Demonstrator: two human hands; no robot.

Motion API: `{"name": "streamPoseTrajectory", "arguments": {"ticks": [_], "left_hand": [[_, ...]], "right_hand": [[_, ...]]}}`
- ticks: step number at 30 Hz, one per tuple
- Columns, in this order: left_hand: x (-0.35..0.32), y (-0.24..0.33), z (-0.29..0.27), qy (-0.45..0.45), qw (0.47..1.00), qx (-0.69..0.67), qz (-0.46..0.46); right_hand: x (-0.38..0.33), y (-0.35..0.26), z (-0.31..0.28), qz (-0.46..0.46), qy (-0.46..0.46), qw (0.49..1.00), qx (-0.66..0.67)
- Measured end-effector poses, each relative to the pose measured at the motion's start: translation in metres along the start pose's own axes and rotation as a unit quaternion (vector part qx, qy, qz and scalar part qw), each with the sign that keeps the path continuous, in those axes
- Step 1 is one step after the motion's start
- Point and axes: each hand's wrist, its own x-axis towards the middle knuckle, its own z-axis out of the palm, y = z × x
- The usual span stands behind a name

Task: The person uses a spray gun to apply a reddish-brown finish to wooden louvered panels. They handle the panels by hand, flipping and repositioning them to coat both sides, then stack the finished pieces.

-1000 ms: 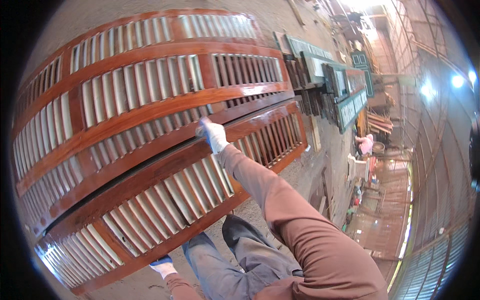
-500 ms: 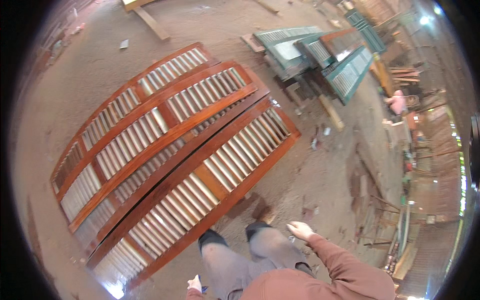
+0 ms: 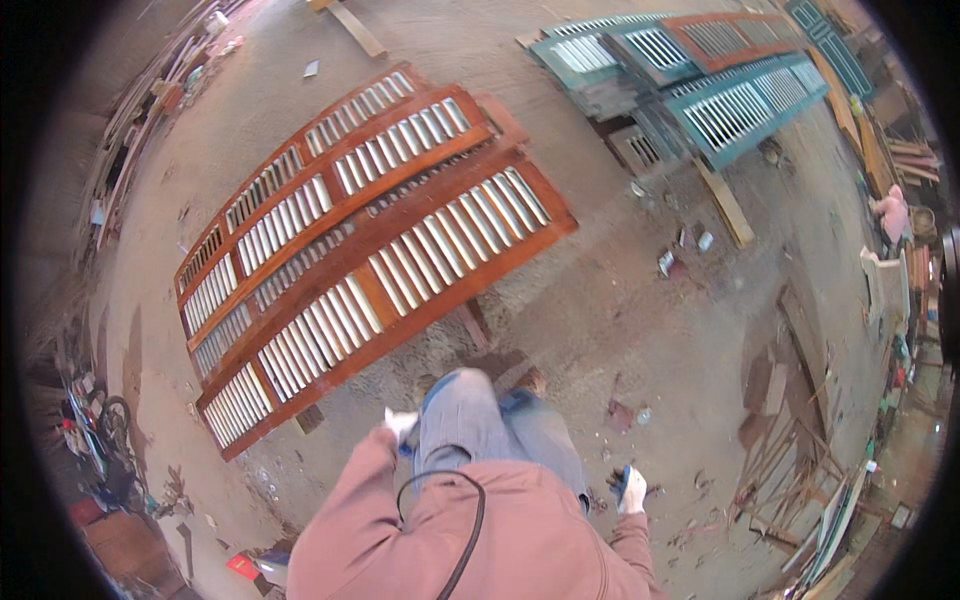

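Observation:
My left hand hangs beside my left thigh, pale like a glove, with a patch of blue next to it. Low on the other side, my right hand hangs away from my body, white with dark blue at the fingers. Both are small and smeared, so their finger positions and anything in them are unclear. Neither touches the panels. Nearest to my left hand is a reddish-brown louvred wooden shutter, glossy, with pale light on its slats. More brown louvred shutters lie alongside it.
Green louvred shutters are stacked at the far right, with a brown one among them. A loose board lies by that stack. Scrap wood litters the right side. A person in pink is at the far right. A bicycle wheel shows at left.
My view has shifted, and the brown shutters sit higher in it. My left hand has swung forward to my thigh, while my right hand has swung back and lower. My legs have changed position.

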Motion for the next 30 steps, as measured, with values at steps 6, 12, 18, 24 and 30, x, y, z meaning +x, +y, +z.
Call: {"name": "streamPoseTrajectory", "arguments": {"ticks": [6,12,18,24,30], "left_hand": [[0.061,0.169,-0.146,0.136,0.802,-0.577,-0.077],[0.109,0.191,-0.157,0.246,0.861,-0.433,-0.108],[0.161,0.217,-0.154,0.147,0.913,-0.338,-0.174],[0.224,0.32,-0.27,0.12,0.66,-0.71,-0.213],[0.319,0.386,-0.442,0.16,0.589,-0.79,-0.06]], "right_hand": [[0.041,-0.069,0.0,-0.172,-0.023,0.929,-0.326],[0.046,-0.205,0.055,-0.236,-0.072,0.801,-0.545],[0.104,-0.362,0.089,-0.27,-0.037,0.758,-0.592],[0.19,-0.553,0.158,-0.257,-0.091,0.648,-0.711],[0.253,-0.75,0.275,-0.386,-0.077,0.695,-0.602]]}}
